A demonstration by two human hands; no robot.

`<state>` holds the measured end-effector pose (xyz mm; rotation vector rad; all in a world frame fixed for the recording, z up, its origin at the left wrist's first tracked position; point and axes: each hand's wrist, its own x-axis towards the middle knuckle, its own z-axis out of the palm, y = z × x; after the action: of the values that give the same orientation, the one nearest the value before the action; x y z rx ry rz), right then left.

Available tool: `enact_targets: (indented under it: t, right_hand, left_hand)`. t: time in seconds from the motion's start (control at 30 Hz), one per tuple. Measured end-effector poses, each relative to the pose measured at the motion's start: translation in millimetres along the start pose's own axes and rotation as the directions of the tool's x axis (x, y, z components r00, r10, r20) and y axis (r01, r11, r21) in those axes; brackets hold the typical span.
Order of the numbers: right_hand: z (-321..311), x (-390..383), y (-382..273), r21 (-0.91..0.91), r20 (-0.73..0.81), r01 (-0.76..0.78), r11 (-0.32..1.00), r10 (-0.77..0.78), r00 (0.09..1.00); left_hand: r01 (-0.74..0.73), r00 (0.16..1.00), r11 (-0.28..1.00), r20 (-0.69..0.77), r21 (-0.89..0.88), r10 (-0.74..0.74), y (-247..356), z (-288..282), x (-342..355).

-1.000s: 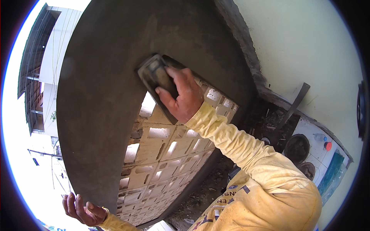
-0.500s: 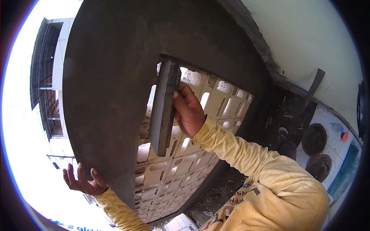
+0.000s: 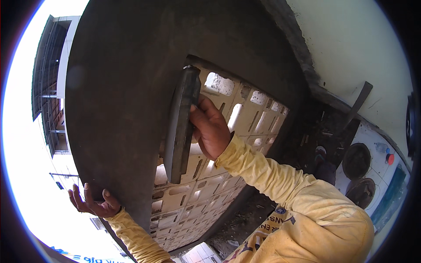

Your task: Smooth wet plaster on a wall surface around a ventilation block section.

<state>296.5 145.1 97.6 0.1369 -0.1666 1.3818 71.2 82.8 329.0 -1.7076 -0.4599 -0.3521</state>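
My right hand (image 3: 211, 127) grips a long, dark grey plastering float (image 3: 183, 131), fingers and thumb closed on its back. The float stands nearly upright along the left border of the opening, where the dark grey plastered wall (image 3: 123, 101) meets a panel of pale pierced blocks (image 3: 182, 200). Whether its far face touches the plaster is hidden. Down at the wall's outer left edge is my left hand (image 3: 96, 202), its fingers spread and holding nothing. It is at or very close to the edge; contact is unclear.
At the right, a pale wall (image 3: 351, 44) has a board (image 3: 360, 101) leaning on it. Below stand two round dark containers (image 3: 356, 160) on white tiles, near a clear bottle (image 3: 382, 147) and a red item (image 3: 390, 159). Debris lies on the dark ground (image 3: 302, 136).
The float in my right hand has shifted slightly left and now overlaps the plaster beside the opening. My left hand stays at the wall's outer edge. The whole view has shifted a little.
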Motion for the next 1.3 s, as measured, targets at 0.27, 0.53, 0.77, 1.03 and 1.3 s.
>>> enact_targets:
  t: [0.27,0.53,0.77,1.03,1.3]
  right_hand:
    - [-18.5,-56.6,17.9,-0.477,0.016,0.043,0.878,-0.04,0.999]
    - [-8.2,9.9,-35.1,-0.908,0.328,0.418,0.024,-0.578,0.747]
    - [17.2,17.2,-30.7,-0.884,0.429,0.463,-0.055,-0.489,0.76]
    - [6.0,6.0,-33.1,-0.867,0.432,0.497,-0.013,-0.517,0.739]
    - [42.5,27.6,-45.9,-0.814,0.535,0.58,-0.025,-0.419,0.733]
  left_hand:
    - [0.037,0.999,0.998,-0.003,-0.046,-0.037,-5.1,1.3,-8.7]
    - [0.048,0.999,0.998,0.008,-0.049,-0.047,-5.4,-1.4,-10.7]
    - [0.077,0.997,0.995,0.017,-0.062,-0.076,-3.2,-1.0,-10.0]
    - [0.035,0.999,0.999,0.031,-0.016,-0.034,-6.6,-6.0,-9.9]
    - [0.029,0.999,0.999,0.025,-0.025,-0.028,-5.1,-1.6,-9.5]
